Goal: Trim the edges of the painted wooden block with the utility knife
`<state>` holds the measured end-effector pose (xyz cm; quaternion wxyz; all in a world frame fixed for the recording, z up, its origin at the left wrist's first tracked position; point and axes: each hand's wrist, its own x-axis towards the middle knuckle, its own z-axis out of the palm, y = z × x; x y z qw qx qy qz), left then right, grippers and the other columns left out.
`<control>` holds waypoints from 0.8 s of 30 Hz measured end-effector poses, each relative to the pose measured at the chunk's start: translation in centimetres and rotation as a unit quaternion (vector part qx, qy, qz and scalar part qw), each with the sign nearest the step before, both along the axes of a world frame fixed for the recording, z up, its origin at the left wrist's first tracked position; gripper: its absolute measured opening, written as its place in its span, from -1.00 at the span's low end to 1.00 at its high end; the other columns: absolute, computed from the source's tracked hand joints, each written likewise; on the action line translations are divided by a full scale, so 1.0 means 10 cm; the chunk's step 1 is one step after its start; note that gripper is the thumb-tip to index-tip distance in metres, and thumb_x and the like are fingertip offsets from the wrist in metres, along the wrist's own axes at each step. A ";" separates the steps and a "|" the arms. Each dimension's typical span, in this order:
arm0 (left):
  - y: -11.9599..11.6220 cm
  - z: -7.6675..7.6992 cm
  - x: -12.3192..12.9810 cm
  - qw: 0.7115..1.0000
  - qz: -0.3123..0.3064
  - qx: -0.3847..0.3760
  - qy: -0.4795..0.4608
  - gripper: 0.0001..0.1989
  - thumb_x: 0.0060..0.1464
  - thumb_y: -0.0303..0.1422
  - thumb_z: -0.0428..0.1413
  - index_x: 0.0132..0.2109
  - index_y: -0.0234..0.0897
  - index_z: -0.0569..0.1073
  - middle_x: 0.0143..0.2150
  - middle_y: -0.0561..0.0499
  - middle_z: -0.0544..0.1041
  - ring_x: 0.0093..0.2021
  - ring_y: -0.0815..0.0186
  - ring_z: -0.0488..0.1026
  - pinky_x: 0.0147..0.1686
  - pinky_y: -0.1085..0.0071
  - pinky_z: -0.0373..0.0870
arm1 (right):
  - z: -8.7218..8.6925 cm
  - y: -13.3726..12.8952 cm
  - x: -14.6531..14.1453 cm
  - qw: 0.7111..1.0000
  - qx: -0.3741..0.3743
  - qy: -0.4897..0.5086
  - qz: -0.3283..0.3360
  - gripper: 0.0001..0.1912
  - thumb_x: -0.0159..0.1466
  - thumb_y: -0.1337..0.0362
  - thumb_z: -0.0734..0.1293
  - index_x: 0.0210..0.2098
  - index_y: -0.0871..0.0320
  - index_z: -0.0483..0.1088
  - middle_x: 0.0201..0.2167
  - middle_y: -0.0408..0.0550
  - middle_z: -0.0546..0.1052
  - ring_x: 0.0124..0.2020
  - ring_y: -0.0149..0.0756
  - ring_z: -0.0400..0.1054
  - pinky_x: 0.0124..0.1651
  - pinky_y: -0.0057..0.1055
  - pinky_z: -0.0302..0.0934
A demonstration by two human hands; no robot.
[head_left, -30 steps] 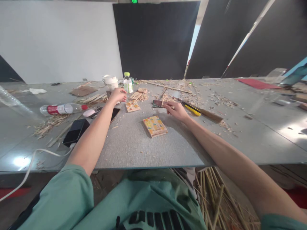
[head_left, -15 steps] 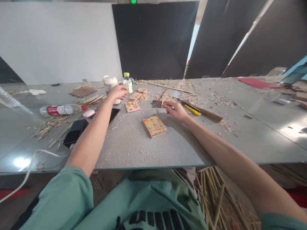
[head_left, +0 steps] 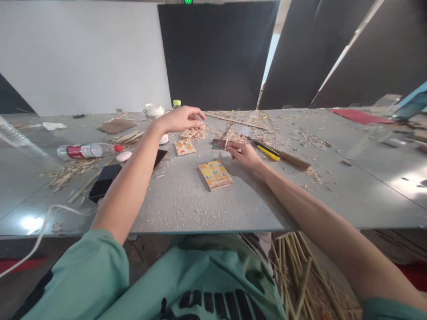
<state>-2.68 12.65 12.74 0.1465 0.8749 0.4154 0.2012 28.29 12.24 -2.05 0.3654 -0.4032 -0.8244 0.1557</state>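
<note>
My left hand (head_left: 183, 119) hovers over the far part of the mat, fingers loosely bent and apart, with nothing seen in them. Below it are a patterned wooden square (head_left: 184, 147) and a pale wooden piece (head_left: 188, 133), partly covered by the hand. My right hand (head_left: 245, 154) is closed in a pinch on a short thin wooden stick (head_left: 227, 143), which points up from the fingertips. Just past those fingertips lies a dark flat piece with a green edge (head_left: 218, 143). Nearer to me, a thicker patterned wooden block (head_left: 215, 175) rests on the grey mat (head_left: 187, 204).
Right of my right hand lie a yellow utility knife (head_left: 268, 153) and a brown-handled tool (head_left: 295, 161). At left are a plastic bottle (head_left: 85, 151), a black box (head_left: 104, 182) with a white cable, a phone (head_left: 160, 158) and a white cup (head_left: 153, 111). Wood shavings (head_left: 256, 122) litter the table.
My left hand has moved right and slightly up, from beside the green-capped bottle to over the wood shavings, now covering most of that bottle. My right hand stays in place with the stick.
</note>
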 end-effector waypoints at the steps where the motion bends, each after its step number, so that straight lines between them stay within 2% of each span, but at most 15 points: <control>1: -0.04 0.02 0.03 1.000 0.005 0.018 -0.005 -0.63 0.28 -0.16 0.20 0.14 -0.22 0.56 -0.11 -0.08 0.66 -0.13 0.17 0.61 -0.13 0.30 0.42 | 0.00 0.00 0.00 1.000 0.000 -0.002 0.002 -0.56 0.46 -0.11 0.23 -0.24 0.09 0.52 -0.49 -0.12 0.52 -0.45 -0.28 0.35 -0.28 -0.33 0.16; 5: -0.31 0.14 0.17 0.999 -0.012 0.047 0.002 -0.67 0.26 -0.20 0.24 0.10 -0.23 0.58 -0.15 -0.05 0.65 -0.13 0.17 0.61 -0.07 0.27 0.44 | 0.00 0.01 -0.01 1.000 0.000 -0.009 0.011 -0.55 0.45 -0.11 0.23 -0.27 0.09 0.53 -0.47 -0.10 0.54 -0.42 -0.27 0.37 -0.26 -0.33 0.17; 8: -0.57 0.26 0.33 0.992 -0.097 0.000 -0.076 -0.72 0.30 -0.26 0.22 0.10 -0.24 0.57 -0.12 -0.06 0.64 -0.08 0.17 0.61 -0.04 0.27 0.46 | -0.01 0.00 -0.02 1.000 -0.001 -0.012 0.013 -0.54 0.45 -0.11 0.22 -0.26 0.10 0.54 -0.41 -0.05 0.59 -0.39 -0.23 0.39 -0.22 -0.32 0.20; 10: -0.69 0.30 0.47 0.970 -0.175 -0.056 -0.160 -0.72 0.40 -0.25 0.11 0.16 -0.21 0.52 -0.04 -0.09 0.64 -0.02 0.18 0.62 -0.01 0.25 0.49 | -0.02 -0.01 -0.03 1.000 -0.001 -0.015 0.013 -0.55 0.45 -0.11 0.22 -0.23 0.10 0.55 -0.36 -0.02 0.62 -0.36 -0.21 0.40 -0.21 -0.31 0.21; 11: -0.72 0.29 0.54 0.960 -0.194 -0.070 -0.187 -0.70 0.45 -0.24 0.04 0.19 -0.20 0.48 -0.01 -0.12 0.63 0.00 0.17 0.61 0.01 0.22 0.50 | -0.02 -0.01 -0.04 1.000 -0.001 -0.017 0.015 -0.55 0.45 -0.10 0.22 -0.23 0.09 0.55 -0.35 -0.02 0.63 -0.36 -0.21 0.40 -0.20 -0.31 0.21; 12: -0.74 0.26 0.61 0.963 -0.185 -0.063 -0.188 -0.71 0.45 -0.25 0.02 0.19 -0.21 0.48 -0.04 -0.13 0.63 -0.01 0.15 0.61 0.03 0.17 0.50 | -0.02 -0.01 -0.04 1.000 0.000 -0.021 0.017 -0.56 0.44 -0.10 0.23 -0.24 0.09 0.54 -0.35 -0.02 0.63 -0.36 -0.21 0.40 -0.20 -0.31 0.20; 13: -0.73 0.20 0.67 0.975 -0.152 -0.038 -0.159 -0.73 0.42 -0.28 0.07 0.16 -0.24 0.49 -0.09 -0.13 0.63 0.00 0.10 0.61 0.06 0.11 0.49 | -0.02 -0.01 -0.05 1.000 0.001 -0.024 0.018 -0.56 0.44 -0.09 0.23 -0.27 0.10 0.53 -0.35 -0.02 0.63 -0.36 -0.21 0.40 -0.20 -0.32 0.19; 14: -0.71 0.11 0.71 0.990 -0.087 0.019 -0.107 -0.78 0.32 -0.33 0.17 0.06 -0.27 0.54 -0.15 -0.13 0.61 0.03 0.03 0.58 0.11 0.04 0.45 | -0.02 -0.01 -0.05 0.999 0.003 -0.028 0.020 -0.56 0.44 -0.09 0.23 -0.30 0.10 0.52 -0.37 -0.03 0.62 -0.37 -0.22 0.39 -0.21 -0.32 0.19; 15: -0.69 -0.01 0.73 0.994 -0.028 0.078 -0.071 -0.79 0.25 -0.36 0.24 0.00 -0.28 0.56 -0.10 -0.14 0.59 0.16 -0.07 0.50 0.21 -0.05 0.36 | -0.02 -0.01 -0.05 0.999 0.005 -0.030 0.021 -0.56 0.44 -0.09 0.23 -0.33 0.10 0.50 -0.38 -0.04 0.61 -0.38 -0.23 0.39 -0.21 -0.32 0.18; 16: -0.68 -0.14 0.73 0.992 0.001 0.122 -0.042 -0.78 0.22 -0.37 0.25 0.00 -0.29 0.57 -0.02 -0.16 0.56 0.28 -0.15 0.40 0.30 -0.12 0.25 | -0.02 -0.01 -0.06 0.999 0.006 -0.033 0.023 -0.55 0.45 -0.09 0.23 -0.35 0.10 0.49 -0.40 -0.04 0.60 -0.39 -0.24 0.38 -0.21 -0.33 0.17; 18: -0.68 -0.46 0.67 0.989 0.035 0.143 -0.009 -0.72 0.20 -0.34 0.26 0.04 -0.27 0.56 0.08 -0.19 0.52 0.32 -0.23 0.33 0.38 -0.18 0.13 | -0.01 -0.02 -0.06 0.999 0.007 -0.034 0.025 -0.55 0.45 -0.08 0.21 -0.35 0.09 0.47 -0.43 -0.06 0.58 -0.39 -0.24 0.37 -0.21 -0.33 0.17; 20: -0.74 -0.80 0.57 0.993 0.028 0.111 -0.007 -0.52 0.18 -0.19 0.30 0.20 -0.17 0.50 0.21 -0.22 0.45 0.34 -0.26 0.31 0.39 -0.15 0.12 | -0.01 -0.02 -0.06 0.999 0.006 -0.034 0.026 -0.55 0.46 -0.08 0.21 -0.34 0.09 0.47 -0.43 -0.06 0.58 -0.38 -0.24 0.38 -0.21 -0.34 0.17; 22: -0.83 -1.10 0.47 0.995 0.047 0.082 -0.022 -0.18 0.06 -0.02 0.36 0.40 -0.06 0.31 0.35 -0.25 0.34 0.38 -0.34 0.26 0.39 -0.19 0.12 | 0.00 -0.03 -0.07 0.999 0.006 -0.036 0.025 -0.57 0.46 -0.07 0.22 -0.34 0.10 0.47 -0.41 -0.05 0.58 -0.36 -0.23 0.38 -0.22 -0.34 0.16; 24: -0.91 -1.34 0.42 0.997 0.060 0.042 -0.014 0.11 -0.07 0.13 0.39 0.51 -0.02 0.12 0.40 -0.30 0.29 0.45 -0.44 0.14 0.39 -0.28 0.08 | 0.01 -0.04 -0.07 0.999 0.005 -0.040 0.022 -0.58 0.45 -0.06 0.23 -0.33 0.10 0.48 -0.40 -0.04 0.58 -0.35 -0.23 0.38 -0.23 -0.34 0.14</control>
